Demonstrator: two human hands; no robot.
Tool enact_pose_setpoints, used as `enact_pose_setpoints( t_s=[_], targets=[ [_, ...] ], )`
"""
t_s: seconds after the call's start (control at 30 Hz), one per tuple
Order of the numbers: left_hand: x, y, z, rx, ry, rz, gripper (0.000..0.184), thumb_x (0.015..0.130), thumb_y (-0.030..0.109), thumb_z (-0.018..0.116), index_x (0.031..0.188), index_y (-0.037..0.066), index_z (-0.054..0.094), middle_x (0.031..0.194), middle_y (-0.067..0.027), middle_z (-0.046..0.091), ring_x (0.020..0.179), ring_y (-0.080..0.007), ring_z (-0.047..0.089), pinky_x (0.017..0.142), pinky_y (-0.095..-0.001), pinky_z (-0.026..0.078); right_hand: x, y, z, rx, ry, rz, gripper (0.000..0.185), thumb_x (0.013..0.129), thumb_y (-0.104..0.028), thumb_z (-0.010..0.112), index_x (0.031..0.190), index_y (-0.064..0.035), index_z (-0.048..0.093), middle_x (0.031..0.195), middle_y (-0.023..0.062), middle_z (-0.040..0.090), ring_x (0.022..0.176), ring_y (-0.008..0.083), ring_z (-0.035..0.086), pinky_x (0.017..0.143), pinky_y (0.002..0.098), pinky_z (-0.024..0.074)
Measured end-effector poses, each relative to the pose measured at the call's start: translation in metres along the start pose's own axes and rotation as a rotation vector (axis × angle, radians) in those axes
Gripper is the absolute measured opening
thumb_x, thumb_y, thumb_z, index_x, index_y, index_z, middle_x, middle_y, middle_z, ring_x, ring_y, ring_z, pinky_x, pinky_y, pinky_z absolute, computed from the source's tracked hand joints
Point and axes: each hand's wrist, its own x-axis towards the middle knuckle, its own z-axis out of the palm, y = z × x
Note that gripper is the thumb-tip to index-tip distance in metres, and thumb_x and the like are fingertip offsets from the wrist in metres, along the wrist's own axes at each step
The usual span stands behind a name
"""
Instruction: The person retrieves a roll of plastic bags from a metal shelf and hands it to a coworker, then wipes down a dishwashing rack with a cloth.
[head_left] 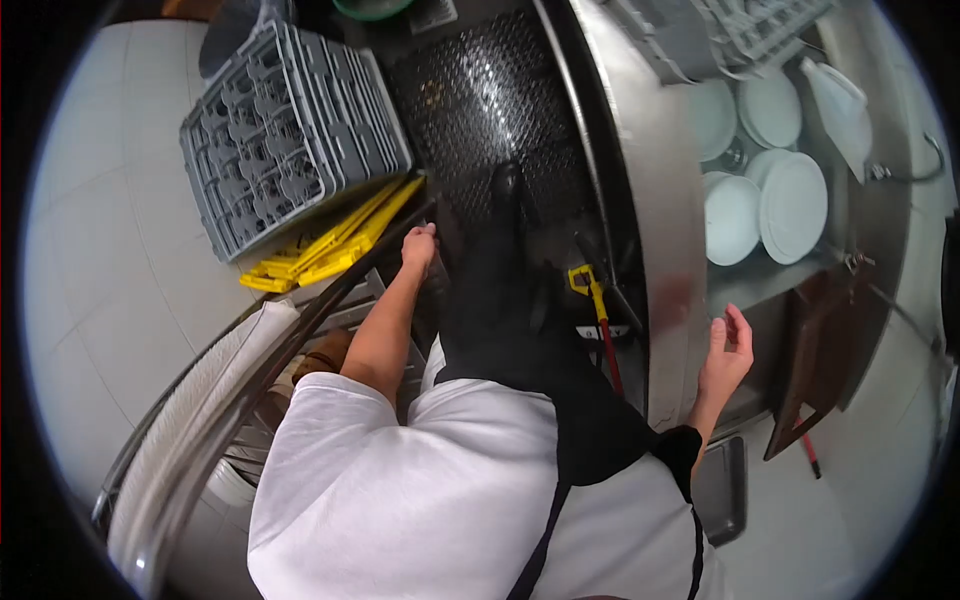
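Note:
My left hand [421,247] is closed beside the front end of a metal shelf rack [335,290]. What it holds, if anything, is hidden. Close by lies a folded yellow floor sign [345,240], under a stack of grey dish racks [290,140]. My right hand [727,352] is raised by the near end of the steel sink [760,290], thumb and fingers apart and nothing in them. White plates [793,207] lie in several piles in the sink, beyond my right hand.
A black rubber mat [490,110] covers the floor ahead. Below the counter stands a yellow-and-red handled tool [597,300]. A brown board [815,350] leans at the sink's end, and a grey dish rack [720,35] sits above the plates. White cloth [200,420] hangs over the left rail.

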Motion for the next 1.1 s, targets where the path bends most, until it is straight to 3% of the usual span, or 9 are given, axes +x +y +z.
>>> enact_pose_setpoints(
  t_s=[0.1,0.2,0.23,0.37,0.63,0.77,0.87,1.0,1.1],
  targets=[
    [0.026,-0.073,-0.013,0.224,0.101,0.028,0.033,0.098,0.036,0.058,0.105,0.007,0.070,0.098,-0.0185,0.073,0.097,-0.0343,0.070,0.084,-0.0426,0.054,0.016,-0.038,0.027,-0.489,-0.141,-0.209,0.077,0.078,-0.031,0.086,0.143,-0.0041,0.055,0.140,0.0175,0.054,0.124,0.0351,0.052,0.107,0.0430,0.0383],
    [0.025,-0.139,-0.007,0.325,0.096,-0.087,0.029,0.097,0.031,0.058,0.106,0.007,0.070,0.097,-0.0183,0.073,0.097,-0.0327,0.071,0.083,-0.0424,0.054,0.026,-0.056,0.053,-0.684,-0.297,-0.262,0.086,0.073,-0.036,0.088,0.145,-0.0046,0.052,0.141,0.0169,0.053,0.127,0.0363,0.049,0.110,0.0461,0.0328],
    [-0.007,-0.116,-0.007,0.265,0.042,-0.239,0.027,0.095,0.026,0.057,0.107,0.007,0.071,0.102,-0.0190,0.073,0.100,-0.0350,0.071,0.085,-0.0435,0.054,0.030,-0.057,0.062,-0.728,-0.333,-0.281,0.095,0.069,-0.039,0.090,0.147,-0.0026,0.049,0.141,0.0180,0.053,0.127,0.0369,0.049,0.110,0.0475,0.0302],
    [-0.025,-0.176,0.006,0.332,0.022,-0.336,0.026,0.093,0.022,0.056,0.109,0.009,0.072,0.111,-0.0194,0.072,0.108,-0.0374,0.068,0.093,-0.0451,0.052,0.043,-0.055,0.090,-0.781,-0.329,-0.384,0.105,0.069,-0.037,0.092,0.149,0.0043,0.039,0.135,0.0229,0.051,0.123,0.0408,0.047,0.107,0.0481,0.0311],
    [-0.069,-0.290,0.017,0.279,0.076,-0.348,0.027,0.091,0.021,0.057,0.109,0.010,0.074,0.113,-0.0177,0.073,0.111,-0.0346,0.068,0.094,-0.0430,0.051,0.045,-0.037,0.121,-0.703,-0.124,-0.437,0.100,0.071,-0.031,0.089,0.148,0.0063,0.038,0.125,0.0271,0.050,0.116,0.0435,0.049,0.101,0.0505,0.0370],
    [-0.092,-0.299,0.020,-0.074,0.098,-0.305,0.031,0.091,0.024,0.060,0.114,0.009,0.072,0.111,-0.0137,0.074,0.107,-0.0282,0.069,0.093,-0.0394,0.052,0.048,-0.033,0.124,-0.664,-0.074,-0.543,0.094,0.071,-0.036,0.088,0.143,0.0051,0.044,0.121,0.0249,0.055,0.118,0.0419,0.051,0.104,0.0517,0.0360],
    [-0.075,-0.335,0.026,-0.046,0.241,-0.011,0.021,0.096,0.014,0.058,0.111,0.001,0.064,0.090,-0.0044,0.065,0.072,-0.0143,0.058,0.065,-0.0321,0.049,0.047,-0.028,0.122,-0.648,-0.055,-0.556,0.096,0.071,-0.042,0.088,0.144,0.0044,0.045,0.125,0.0240,0.056,0.121,0.0400,0.051,0.108,0.0525,0.0326],
    [-0.115,-0.227,0.038,0.232,0.295,0.054,0.043,0.088,0.024,0.061,0.127,0.006,0.064,0.115,-0.0170,0.072,0.114,-0.0349,0.066,0.099,-0.0431,0.050,0.032,-0.024,0.102,-0.666,-0.115,-0.625,0.099,0.074,-0.045,0.087,0.149,0.0024,0.042,0.130,0.0230,0.055,0.125,0.0381,0.050,0.110,0.0508,0.0309],
    [-0.075,-0.201,0.067,0.288,0.213,0.181,0.047,0.089,0.023,0.058,0.131,0.003,0.061,0.118,-0.0192,0.070,0.114,-0.0378,0.065,0.099,-0.0442,0.050,0.022,-0.010,0.080,-0.696,-0.177,-0.624,0.097,0.074,-0.040,0.088,0.149,0.0017,0.042,0.132,0.0224,0.055,0.124,0.0375,0.051,0.109,0.0476,0.0337]
  ],
)
